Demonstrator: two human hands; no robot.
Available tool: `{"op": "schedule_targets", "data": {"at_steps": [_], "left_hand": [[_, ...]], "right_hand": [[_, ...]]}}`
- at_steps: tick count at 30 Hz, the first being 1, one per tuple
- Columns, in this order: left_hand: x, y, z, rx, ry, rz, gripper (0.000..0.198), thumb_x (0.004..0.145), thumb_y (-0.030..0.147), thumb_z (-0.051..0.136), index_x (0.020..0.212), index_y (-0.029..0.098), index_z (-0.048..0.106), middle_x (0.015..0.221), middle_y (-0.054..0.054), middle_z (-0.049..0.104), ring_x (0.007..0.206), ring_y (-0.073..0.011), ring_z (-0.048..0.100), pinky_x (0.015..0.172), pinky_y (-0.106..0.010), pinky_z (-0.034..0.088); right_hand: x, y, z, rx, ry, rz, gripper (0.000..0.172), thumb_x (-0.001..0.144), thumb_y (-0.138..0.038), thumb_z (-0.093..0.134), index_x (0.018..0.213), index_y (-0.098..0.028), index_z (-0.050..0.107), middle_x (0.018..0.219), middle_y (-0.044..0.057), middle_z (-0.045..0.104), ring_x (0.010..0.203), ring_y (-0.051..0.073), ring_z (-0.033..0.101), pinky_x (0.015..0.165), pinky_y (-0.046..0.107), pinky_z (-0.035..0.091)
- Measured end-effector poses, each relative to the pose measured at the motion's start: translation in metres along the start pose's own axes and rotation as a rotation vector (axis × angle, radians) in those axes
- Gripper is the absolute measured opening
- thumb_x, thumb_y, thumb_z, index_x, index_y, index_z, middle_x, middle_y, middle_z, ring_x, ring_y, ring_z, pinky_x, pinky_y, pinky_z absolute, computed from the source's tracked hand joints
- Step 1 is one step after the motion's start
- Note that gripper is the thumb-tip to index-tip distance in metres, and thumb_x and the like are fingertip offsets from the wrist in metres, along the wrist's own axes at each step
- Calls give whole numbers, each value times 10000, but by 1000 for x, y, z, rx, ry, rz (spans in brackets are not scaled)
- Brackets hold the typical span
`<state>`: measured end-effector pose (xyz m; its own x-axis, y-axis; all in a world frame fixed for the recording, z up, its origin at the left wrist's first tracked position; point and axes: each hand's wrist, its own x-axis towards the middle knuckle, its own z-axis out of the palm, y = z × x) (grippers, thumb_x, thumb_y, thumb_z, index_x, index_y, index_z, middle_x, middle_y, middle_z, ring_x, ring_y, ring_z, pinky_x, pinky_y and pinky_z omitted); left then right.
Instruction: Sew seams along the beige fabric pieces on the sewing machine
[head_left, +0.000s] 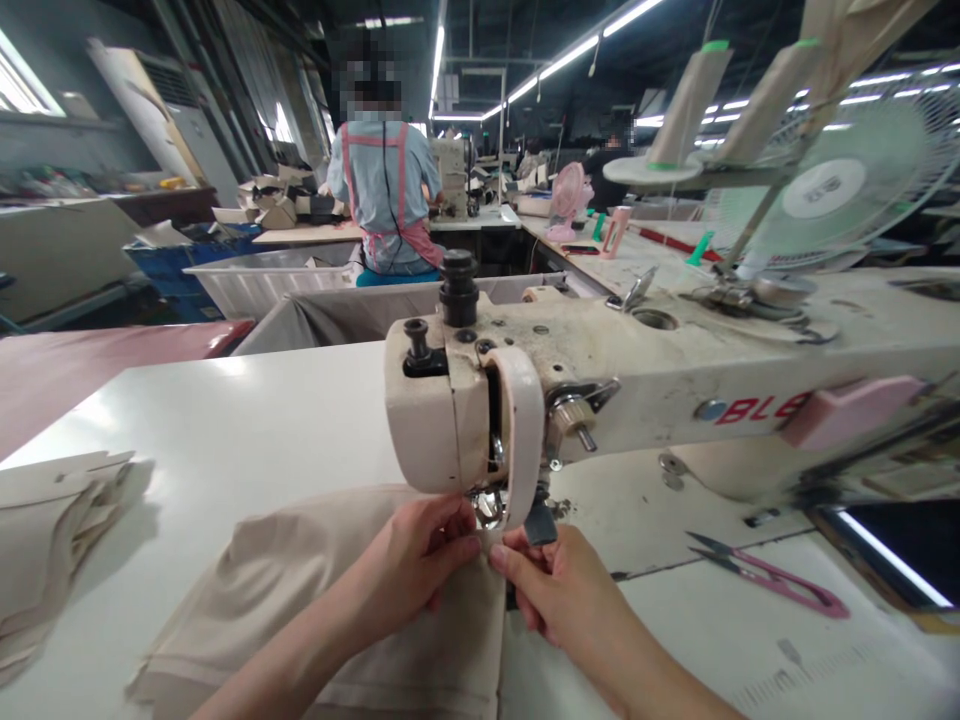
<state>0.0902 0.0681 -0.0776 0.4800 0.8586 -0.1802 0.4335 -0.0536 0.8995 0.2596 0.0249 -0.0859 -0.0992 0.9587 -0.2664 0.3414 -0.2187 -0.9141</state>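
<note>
A piece of beige fabric (300, 560) lies on the white table, its upper right corner below the head of a sewing machine (435, 410). My left hand (416, 560) pinches the fabric near the presser foot (489, 506), thumb pointing right. On the other side of the fabric's right edge, my right hand (551, 585) grips that edge between thumb and curled fingers. Both thumbs are close together, just in front of the needle area. The needle itself is hidden behind the machine's white guard (523, 430).
Pink-handled thread snips (780, 578) and a dark-screened phone (900, 550) lie at right. Stacked beige fabric pieces (56, 540) are at far left. Thread cones (690, 110) and a large fan (832, 190) stand behind the machine. A co-worker (386, 190) sits ahead, back turned.
</note>
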Motion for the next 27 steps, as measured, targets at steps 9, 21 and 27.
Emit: {"op": "schedule_targets", "data": {"at_steps": [9,21,27], "left_hand": [[7,13,5,89,219,-99,203,717,139,506,532,189,437,369,83,400,243,-70,361,274,-164,260],[19,20,1,76,296,-124,156,662,53,487,546,157,494,385,79,424,235,-55,376,238,-130,271],[17,16,4,-19,346,-116,166,647,94,526,493,148,501,381,68,423,268,-49,370,288,-140,248]], "right_hand": [[-12,13,3,-760,211,-906,317,899,-37,463,1161,-94,632,1158,116,679,1052,259,612,924,386,533],[-3,8,-4,-853,175,-944,404,845,-41,433,1213,-22,601,1218,174,654,1052,303,629,872,464,569],[-2,10,-5,-861,154,-946,404,850,-48,423,1211,-38,603,1171,185,666,1027,316,637,871,480,568]]}}
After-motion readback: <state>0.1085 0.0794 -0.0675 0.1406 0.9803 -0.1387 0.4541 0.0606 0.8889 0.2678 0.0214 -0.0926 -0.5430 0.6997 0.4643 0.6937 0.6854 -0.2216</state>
